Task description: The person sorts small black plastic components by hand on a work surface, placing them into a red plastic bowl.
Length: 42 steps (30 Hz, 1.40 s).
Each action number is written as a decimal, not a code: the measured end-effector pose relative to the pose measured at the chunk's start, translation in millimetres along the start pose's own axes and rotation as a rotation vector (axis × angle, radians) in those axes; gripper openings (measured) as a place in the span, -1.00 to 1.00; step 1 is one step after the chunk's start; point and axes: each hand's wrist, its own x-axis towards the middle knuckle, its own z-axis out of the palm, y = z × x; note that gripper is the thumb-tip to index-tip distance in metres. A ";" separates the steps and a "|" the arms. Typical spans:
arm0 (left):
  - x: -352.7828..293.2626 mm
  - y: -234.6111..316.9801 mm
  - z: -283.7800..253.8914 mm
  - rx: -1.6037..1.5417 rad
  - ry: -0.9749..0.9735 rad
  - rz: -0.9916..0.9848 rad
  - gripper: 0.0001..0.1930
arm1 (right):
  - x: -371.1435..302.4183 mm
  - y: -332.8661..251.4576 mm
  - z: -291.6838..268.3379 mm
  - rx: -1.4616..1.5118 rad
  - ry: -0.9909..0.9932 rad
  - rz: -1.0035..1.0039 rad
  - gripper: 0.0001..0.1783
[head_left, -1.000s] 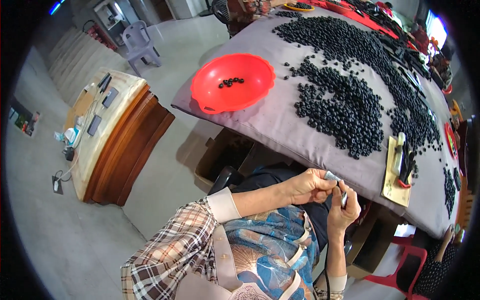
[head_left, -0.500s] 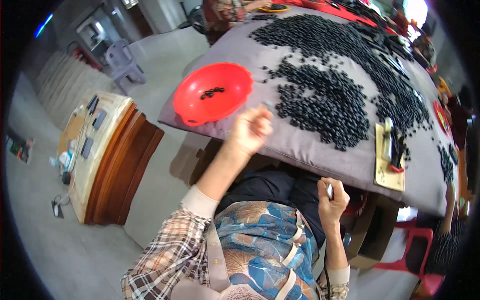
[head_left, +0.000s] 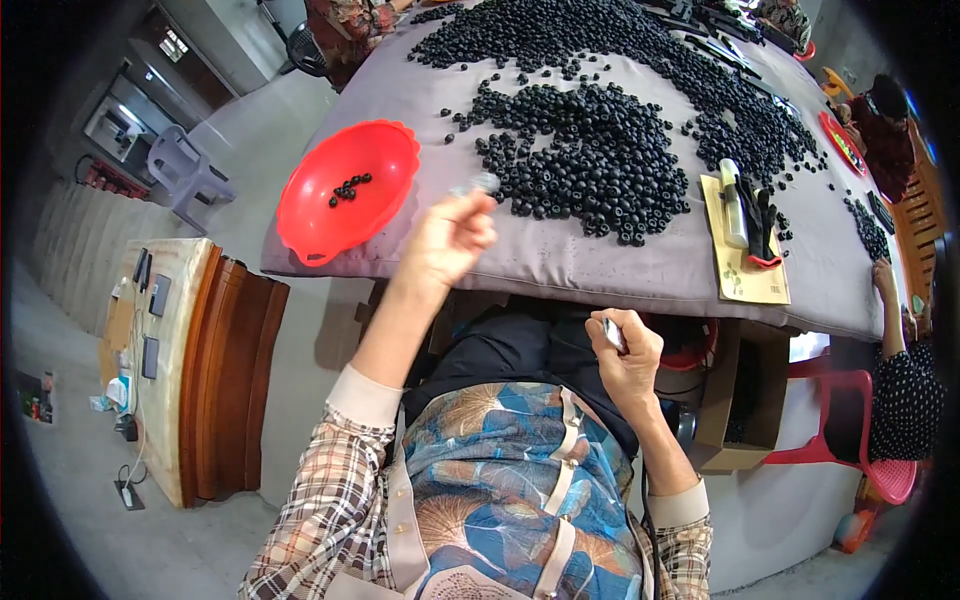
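Note:
My left hand (head_left: 455, 240) is raised over the near table edge, between a red plastic bowl (head_left: 378, 215) and a heap of small black bead-like parts with holes (head_left: 600, 170). Its fingers are pinched together; a blurred greyish bit shows at the fingertips, too smeared to name. Several of the same black parts lie inside the bowl. Below the table edge, in front of my lap, my right hand (head_left: 630, 360) is closed around a small silver-tipped tool (head_left: 613, 335). Most of that tool is hidden by the fingers.
The grey cloth-covered table (head_left: 560, 265) carries a larger spread of black parts (head_left: 540, 35). Yellow card (head_left: 750, 285), a clear tube (head_left: 733, 215) and a black glove (head_left: 762, 230) lie at right. An open cardboard box (head_left: 740, 450) stands below. Other people sit around the table.
The whole view has shifted, so the table and bowl appear further left. My left hand stays pinched beside the bowl, and my right hand keeps its hold on the tool.

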 end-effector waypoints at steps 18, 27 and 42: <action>82.7 -112.5 50.6 1.889 0.165 0.701 -0.77 | 3.5 3.8 -5.1 -0.007 -0.009 0.055 -0.88; 77.5 -112.2 42.3 1.859 0.169 0.730 -0.75 | 2.4 8.0 -1.9 0.002 -0.038 0.055 -0.89; 48.2 -93.9 55.8 1.488 0.042 0.633 -0.81 | 2.8 11.0 -4.4 0.024 -0.011 0.119 -0.90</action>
